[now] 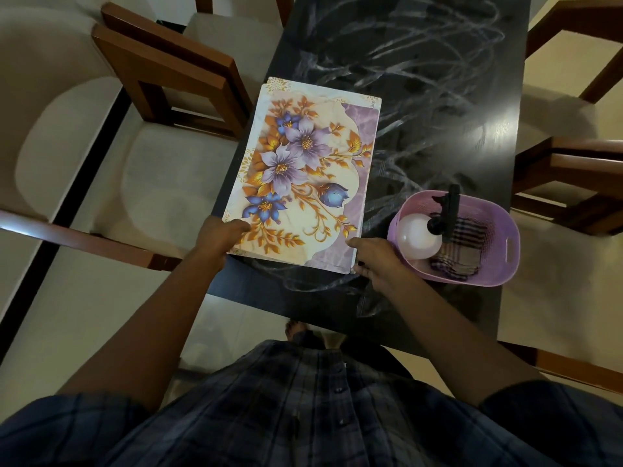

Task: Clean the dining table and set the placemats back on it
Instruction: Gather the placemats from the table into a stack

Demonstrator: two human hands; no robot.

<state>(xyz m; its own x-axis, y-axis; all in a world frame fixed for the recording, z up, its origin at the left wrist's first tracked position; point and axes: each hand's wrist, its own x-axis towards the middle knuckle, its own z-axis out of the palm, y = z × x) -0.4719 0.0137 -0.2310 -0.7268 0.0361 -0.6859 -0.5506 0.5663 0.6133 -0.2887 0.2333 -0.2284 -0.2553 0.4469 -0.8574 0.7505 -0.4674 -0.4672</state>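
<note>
A stack of floral placemats [303,170], cream with purple and blue flowers, lies on the left side of the dark dining table [455,106]. Its left edge hangs slightly past the table's edge. My left hand [220,235] grips the stack's near left corner, thumb on top. My right hand [374,261] holds the near right corner, fingers curled at the edge. Pale wipe streaks cover the tabletop.
A purple plastic basket [505,261] sits at the table's near right, holding a white spray bottle [418,239] with a black nozzle and a checked cloth [462,251]. Wooden chairs with cream seats stand at the left [161,156] and the right [573,183].
</note>
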